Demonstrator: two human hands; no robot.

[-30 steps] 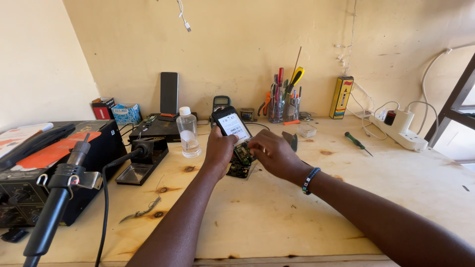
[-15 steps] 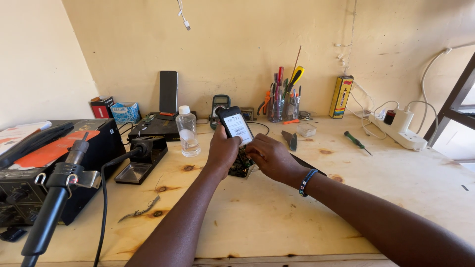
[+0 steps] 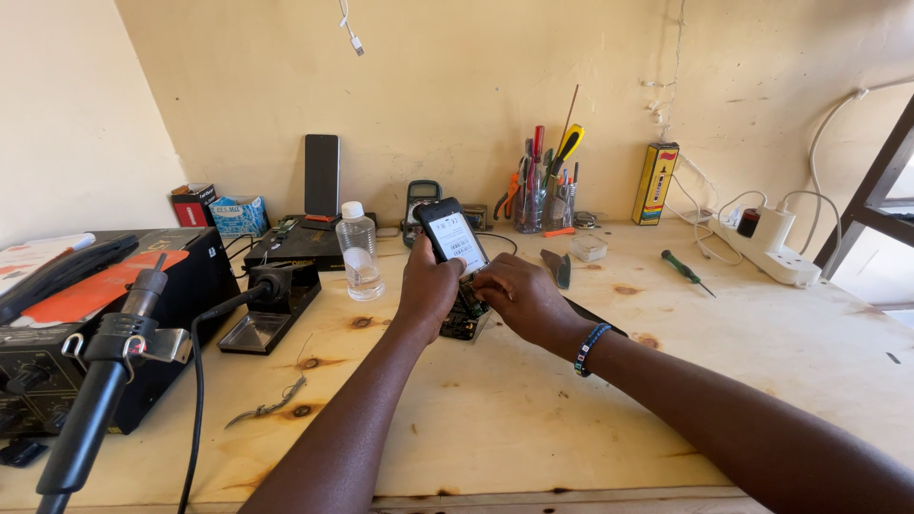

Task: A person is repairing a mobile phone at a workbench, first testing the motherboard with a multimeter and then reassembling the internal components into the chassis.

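Observation:
My left hand (image 3: 427, 287) holds a black smartphone (image 3: 453, 236) with a lit white screen, tilted up above the wooden workbench (image 3: 495, 409). My right hand (image 3: 519, 297), with a beaded bracelet at the wrist, is curled at the phone's lower edge, its fingertips touching the phone's bottom. Under both hands lies a dark circuit board or opened device (image 3: 465, 318) on the bench, partly hidden.
A clear plastic bottle (image 3: 361, 251) stands left of the hands. A soldering-iron stand (image 3: 271, 303) and black hot-air station (image 3: 86, 333) sit at the left. A tool cup (image 3: 540, 196), multimeter (image 3: 420, 198), green screwdriver (image 3: 685, 270) and white power strip (image 3: 766, 249) line the back and right.
The phone has stayed in my left hand and shifted slightly. My right hand has moved in closer to the phone's lower edge.

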